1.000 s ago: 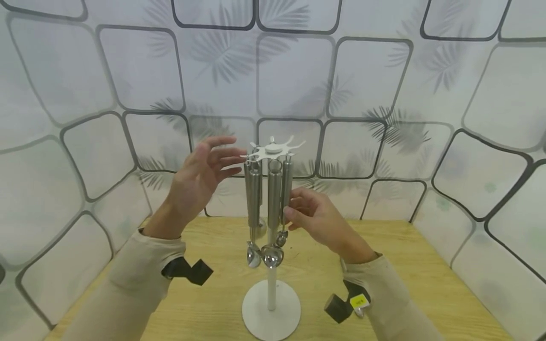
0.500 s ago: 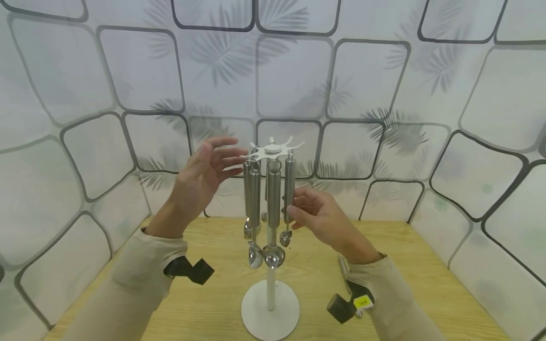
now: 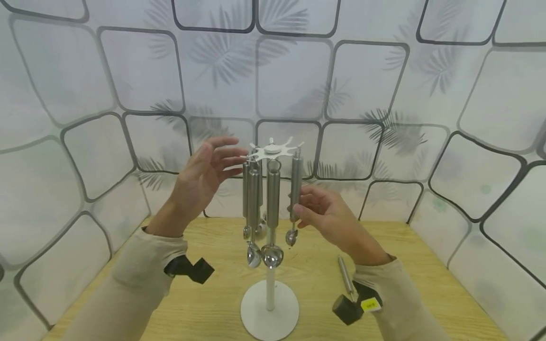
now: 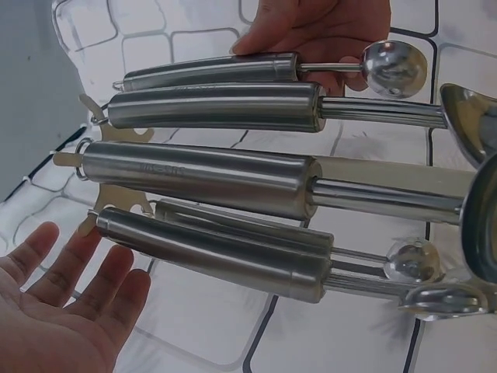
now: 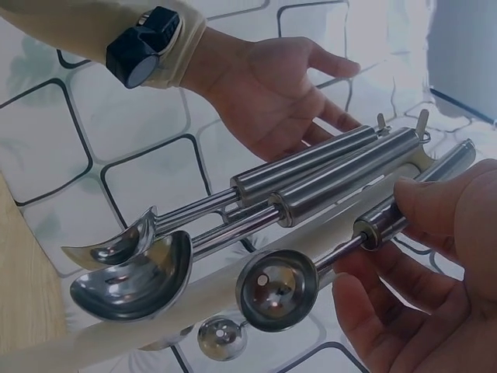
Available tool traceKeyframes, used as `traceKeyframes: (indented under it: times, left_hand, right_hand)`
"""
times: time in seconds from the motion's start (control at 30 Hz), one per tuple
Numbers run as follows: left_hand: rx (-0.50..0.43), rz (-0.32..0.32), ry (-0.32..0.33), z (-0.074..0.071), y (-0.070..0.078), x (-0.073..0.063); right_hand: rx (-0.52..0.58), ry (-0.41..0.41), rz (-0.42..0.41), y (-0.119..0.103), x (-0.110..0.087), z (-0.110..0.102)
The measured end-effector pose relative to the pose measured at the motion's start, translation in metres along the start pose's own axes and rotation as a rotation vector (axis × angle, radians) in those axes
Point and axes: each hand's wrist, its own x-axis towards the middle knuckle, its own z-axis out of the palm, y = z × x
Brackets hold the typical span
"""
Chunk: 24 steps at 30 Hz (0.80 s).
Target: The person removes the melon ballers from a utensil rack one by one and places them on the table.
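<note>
Looking down in the head view at a pale wood-grain counter point(image 3: 206, 308), running back to a white wall covering point(image 3: 222, 85) patterned with grey rounded frames and feathery leaves, and being flanked by more of it along the left and right edges. Seeing a white rack point(image 3: 273, 327) standing on a round base, well forward of the back edge and about midway between the side edges, with metal scoops point(image 3: 273, 203) hanging bowl-down. Pinching the handle of a small scoop point(image 3: 296, 189) with the fingers of the right hand point(image 3: 326, 213), upright just under a rack arm; not managing to tell hooked from loose. Raising the left hand point(image 3: 198, 177) beside the rack's top, fingers spread wide. Finding a stretch of wood between the base and a metal utensil point(image 3: 345, 274) lying toward the right edge, partly hidden by the right wrist camera point(image 3: 347, 309). Spotting a yellow label point(image 3: 371, 304) there, too small for reading.

Seeing in the left wrist view faint lettering point(image 4: 161, 169) on a handle, staying illegible, and a plain grey area point(image 4: 39, 85) beyond the covering.

Showing in the right wrist view a holed bowl point(image 5: 277, 289) on the pinched scoop, and a strip of counter at lower left.
</note>
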Motion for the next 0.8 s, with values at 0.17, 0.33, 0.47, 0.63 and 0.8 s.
traceKeyframes:
  times: [0.17, 0.33, 0.47, 0.63, 0.8]
  left_hand:
    - [-0.007, 0.003, 0.0, -0.001, -0.001, -0.001]
    - [-0.019, 0.005, -0.007, -0.003, -0.002, -0.001]
    - [-0.023, 0.006, -0.019, -0.002, -0.003, 0.0]
    - [-0.018, 0.009, -0.025, -0.001, -0.003, 0.001]
    - [-0.012, 0.009, -0.024, 0.0, -0.002, 0.001]
  right_hand:
    - [-0.003, 0.011, -0.016, 0.004, -0.003, -0.004]
    - [-0.015, 0.033, -0.007, 0.012, -0.006, -0.009]
    - [-0.022, 0.054, 0.03, 0.02, -0.01, -0.014]
    - [-0.004, 0.076, 0.056, 0.028, -0.014, -0.02]
    - [-0.001, 0.079, 0.078, 0.038, -0.019, -0.029]
